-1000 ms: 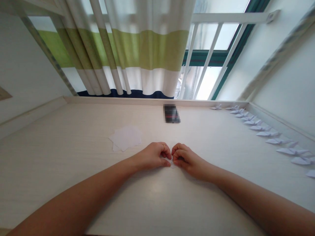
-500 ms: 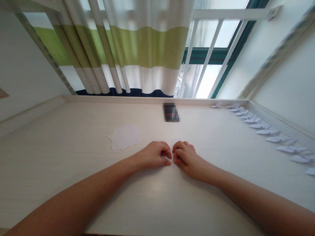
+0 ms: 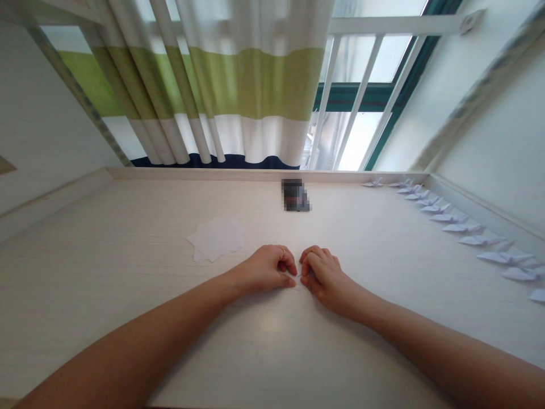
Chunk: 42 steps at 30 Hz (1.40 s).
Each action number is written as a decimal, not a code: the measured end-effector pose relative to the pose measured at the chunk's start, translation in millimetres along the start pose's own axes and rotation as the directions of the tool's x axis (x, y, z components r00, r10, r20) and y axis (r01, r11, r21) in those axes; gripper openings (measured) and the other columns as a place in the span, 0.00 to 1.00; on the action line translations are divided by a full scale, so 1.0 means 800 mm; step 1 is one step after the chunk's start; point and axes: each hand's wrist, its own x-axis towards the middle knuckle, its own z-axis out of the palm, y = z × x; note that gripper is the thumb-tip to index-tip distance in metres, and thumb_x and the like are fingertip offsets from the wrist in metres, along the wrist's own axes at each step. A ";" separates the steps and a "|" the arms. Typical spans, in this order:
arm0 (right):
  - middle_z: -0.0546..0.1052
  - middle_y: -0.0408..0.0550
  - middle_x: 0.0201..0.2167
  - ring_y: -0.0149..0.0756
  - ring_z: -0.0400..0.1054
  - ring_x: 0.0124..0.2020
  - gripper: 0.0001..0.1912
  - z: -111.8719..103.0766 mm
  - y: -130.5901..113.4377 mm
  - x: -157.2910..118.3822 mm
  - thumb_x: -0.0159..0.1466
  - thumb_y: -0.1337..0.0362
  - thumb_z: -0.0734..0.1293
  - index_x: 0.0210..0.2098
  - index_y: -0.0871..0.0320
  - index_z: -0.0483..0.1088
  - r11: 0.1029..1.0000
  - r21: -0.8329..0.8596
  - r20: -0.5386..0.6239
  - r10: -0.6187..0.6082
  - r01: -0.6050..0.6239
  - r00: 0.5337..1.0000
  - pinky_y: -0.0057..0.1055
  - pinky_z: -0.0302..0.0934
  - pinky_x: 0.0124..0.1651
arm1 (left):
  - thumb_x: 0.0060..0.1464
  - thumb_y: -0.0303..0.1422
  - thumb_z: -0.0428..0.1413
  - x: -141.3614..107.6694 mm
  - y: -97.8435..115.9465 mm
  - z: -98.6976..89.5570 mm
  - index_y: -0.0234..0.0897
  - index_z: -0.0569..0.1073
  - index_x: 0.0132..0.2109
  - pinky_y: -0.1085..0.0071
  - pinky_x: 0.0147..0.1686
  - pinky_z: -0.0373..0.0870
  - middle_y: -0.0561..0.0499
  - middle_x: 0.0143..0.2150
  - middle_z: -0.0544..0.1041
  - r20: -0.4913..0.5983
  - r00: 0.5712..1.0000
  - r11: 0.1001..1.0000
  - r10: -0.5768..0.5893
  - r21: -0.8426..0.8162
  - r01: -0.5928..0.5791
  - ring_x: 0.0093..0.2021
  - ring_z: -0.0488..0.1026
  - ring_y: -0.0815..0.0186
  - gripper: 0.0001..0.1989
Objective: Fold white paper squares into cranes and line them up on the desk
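A small piece of white paper (image 3: 298, 282) lies between my hands near the middle of the white table, mostly hidden by my fingers. My left hand (image 3: 276, 267), with a ring on one finger, is closed around its left side, thumb low and fingers curled above. My right hand (image 3: 319, 272) pinches its right side with curled fingers. The fingertips of both hands are almost touching. Beyond my left wrist, several overlapping white paper sheets (image 3: 217, 238) lie flat on the table.
Several folded white paper cranes (image 3: 464, 228) stand in a row along the right edge of the white table (image 3: 149, 210). A dark, blurred-out object (image 3: 294, 195) lies at the back edge. Behind are a curtain (image 3: 255, 85) and white window bars (image 3: 357, 102).
My right hand has shifted very slightly and its fingers have moved a little. My left hand looks the same.
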 end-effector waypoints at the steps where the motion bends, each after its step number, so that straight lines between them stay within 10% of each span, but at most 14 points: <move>1: 0.65 0.49 0.36 0.38 0.56 0.39 0.07 0.000 0.001 0.000 0.53 0.76 0.60 0.28 0.59 0.60 1.000 0.012 -0.003 0.007 -0.007 1.000 0.36 0.52 0.42 | 0.37 0.28 0.57 0.000 0.000 0.000 0.33 0.72 0.28 0.73 0.36 0.63 0.51 0.34 0.72 0.004 1.000 1.000 0.000 -0.001 0.000 0.34 0.67 0.67 0.06; 28: 0.66 0.47 0.34 0.37 0.59 0.40 0.08 -0.020 0.008 0.013 0.48 0.77 0.65 0.26 0.59 0.66 0.994 0.102 0.086 0.022 -0.031 0.996 0.35 0.53 0.43 | 0.37 0.31 0.57 0.003 -0.002 0.008 0.34 0.70 0.27 0.76 0.26 0.59 0.55 0.26 0.68 -0.072 0.997 0.999 -0.040 0.005 0.041 0.27 0.63 0.71 0.06; 36: 0.67 0.44 0.34 0.32 0.63 0.36 0.06 -0.032 0.035 0.019 0.52 0.73 0.63 0.29 0.58 0.65 0.919 0.395 0.221 -0.100 0.004 0.970 0.30 0.57 0.41 | 0.37 0.32 0.58 0.004 -0.002 0.008 0.34 0.70 0.27 0.75 0.25 0.57 0.55 0.25 0.66 -0.062 0.996 0.998 -0.059 0.026 0.061 0.26 0.62 0.71 0.07; 42: 0.68 0.46 0.31 0.35 0.60 0.36 0.02 -0.013 0.017 0.017 0.52 0.69 0.65 0.24 0.59 0.67 0.997 0.077 0.035 -0.025 0.022 0.999 0.34 0.53 0.41 | 0.37 0.31 0.57 0.004 0.001 0.009 0.34 0.70 0.27 0.75 0.26 0.58 0.55 0.27 0.67 -0.063 0.998 0.999 -0.030 0.019 0.031 0.26 0.62 0.71 0.06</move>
